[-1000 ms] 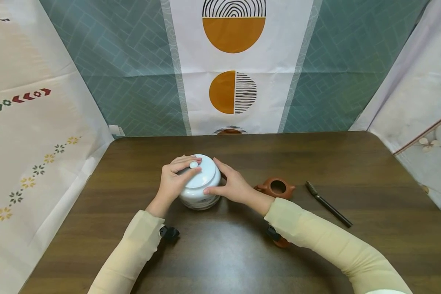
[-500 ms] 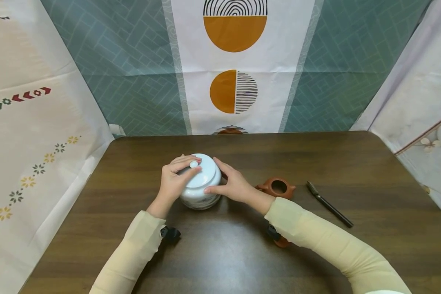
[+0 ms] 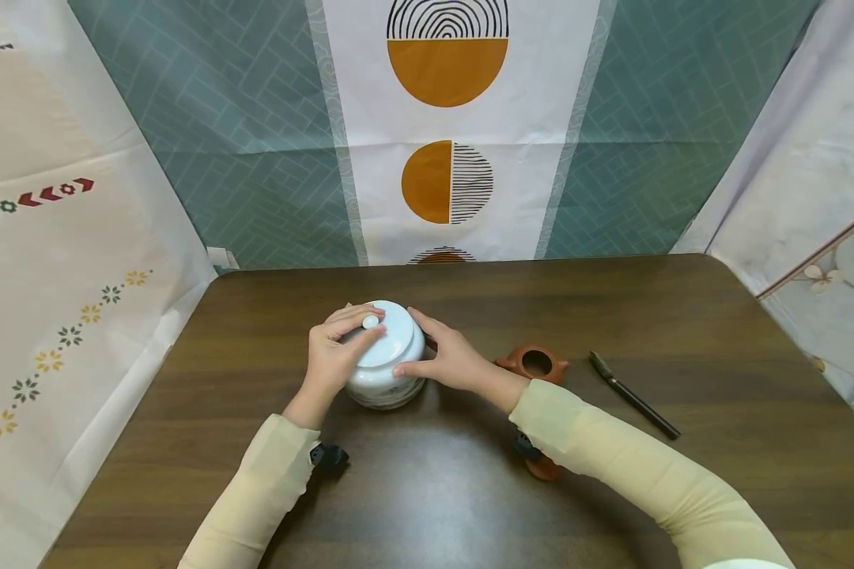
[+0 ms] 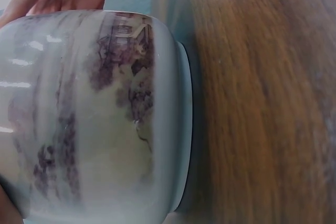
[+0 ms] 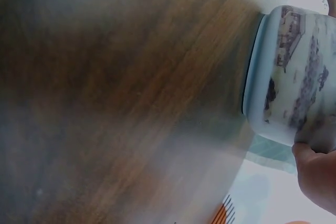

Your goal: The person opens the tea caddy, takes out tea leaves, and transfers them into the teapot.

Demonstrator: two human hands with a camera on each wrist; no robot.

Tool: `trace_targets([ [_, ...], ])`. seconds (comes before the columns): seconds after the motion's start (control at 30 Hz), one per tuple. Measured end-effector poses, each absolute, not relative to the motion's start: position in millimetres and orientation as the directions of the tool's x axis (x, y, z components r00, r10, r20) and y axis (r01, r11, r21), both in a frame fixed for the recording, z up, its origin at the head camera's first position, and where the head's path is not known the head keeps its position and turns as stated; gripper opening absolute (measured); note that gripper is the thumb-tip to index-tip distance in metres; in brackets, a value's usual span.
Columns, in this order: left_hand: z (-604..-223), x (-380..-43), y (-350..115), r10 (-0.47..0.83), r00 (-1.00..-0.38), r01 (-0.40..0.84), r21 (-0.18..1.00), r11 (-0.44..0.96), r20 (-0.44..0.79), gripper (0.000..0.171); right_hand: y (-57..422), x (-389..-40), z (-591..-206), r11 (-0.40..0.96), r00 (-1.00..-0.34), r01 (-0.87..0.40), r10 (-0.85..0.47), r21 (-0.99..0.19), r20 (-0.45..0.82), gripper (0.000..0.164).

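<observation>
While the left hand pinches the white lid by its knob, the right hand grips the right side of the porcelain jar, which stands upright left of centre on the brown counter. To the right sits a small clay teapot and, farther right, a black-handled brush lies aslant.

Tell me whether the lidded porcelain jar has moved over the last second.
No; against the table's back edge, the lidded porcelain jar sits where it was.
</observation>
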State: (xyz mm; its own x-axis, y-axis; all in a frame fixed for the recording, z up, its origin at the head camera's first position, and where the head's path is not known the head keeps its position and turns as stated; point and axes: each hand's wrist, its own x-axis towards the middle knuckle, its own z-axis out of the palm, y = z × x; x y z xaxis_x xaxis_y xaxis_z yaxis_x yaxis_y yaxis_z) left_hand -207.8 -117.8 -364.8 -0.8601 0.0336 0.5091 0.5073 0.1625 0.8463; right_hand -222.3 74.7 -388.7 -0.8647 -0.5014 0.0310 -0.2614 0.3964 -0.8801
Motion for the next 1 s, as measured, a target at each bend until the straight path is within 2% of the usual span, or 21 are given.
trace_targets([
  [0.17, -376.3, -212.3, -124.0, -0.008, -0.858, 0.507, 0.847, 0.159, 0.514, 0.014, 70.9, -221.3, -390.4, 0.395, -0.860, -0.258, -0.509, -0.882, 0.023, 0.094],
  [0.4, -393.6, -220.5, -132.6, -0.097, -0.853, 0.510, 0.858, 0.051, 0.513, 0.015, 67.2, -219.6, -390.9, 0.373, -0.851, -0.276, -0.523, -0.886, 0.045, 0.093],
  [1.0, -388.0, -228.9, -128.7, -0.015, -0.873, 0.486, 0.872, 0.063, 0.488, 0.018, 74.1, -224.4, -389.8, 0.379, -0.866, -0.248, -0.499, -0.892, 0.029, 0.093],
])
